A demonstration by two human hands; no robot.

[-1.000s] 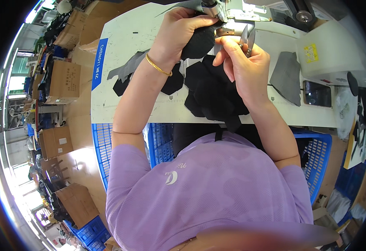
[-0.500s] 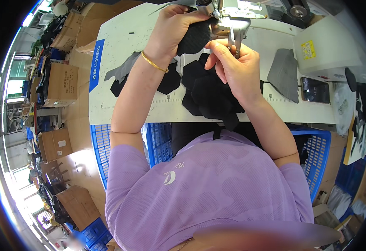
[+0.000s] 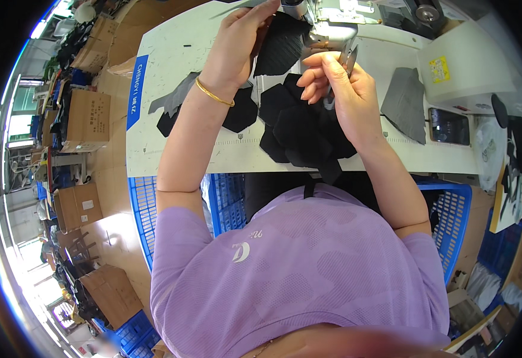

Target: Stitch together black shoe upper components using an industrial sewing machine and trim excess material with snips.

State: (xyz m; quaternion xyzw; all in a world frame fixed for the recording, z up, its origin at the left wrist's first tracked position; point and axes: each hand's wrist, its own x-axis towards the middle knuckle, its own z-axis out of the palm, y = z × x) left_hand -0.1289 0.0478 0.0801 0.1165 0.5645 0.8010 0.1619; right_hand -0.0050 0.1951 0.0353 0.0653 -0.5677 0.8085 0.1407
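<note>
My left hand (image 3: 243, 48) is closed on the left edge of a black ribbed fabric piece (image 3: 281, 46), beside the sewing machine's head (image 3: 326, 33). Some of its fingers are hidden behind the hand and cloth. Thread snips (image 3: 349, 59) rest in my right hand (image 3: 353, 95), blades up, just right of the machine's needle area; the fingers are bent around them. Below both hands lies a heap of black hexagonal fabric pieces (image 3: 300, 128). Another black piece (image 3: 240, 116) lies by my left forearm, next to a grey scrap (image 3: 180, 95).
On the white table (image 3: 213, 158) to the right are a grey fabric piece (image 3: 404, 104) and a dark phone (image 3: 449, 127). Blue plastic baskets (image 3: 228, 203) stand beneath the front edge. Cardboard boxes (image 3: 86, 119) sit on the floor at left.
My right hand has drawn the snips a little right, away from the needle area. My left hand has shifted up and left, and more of the black piece shows.
</note>
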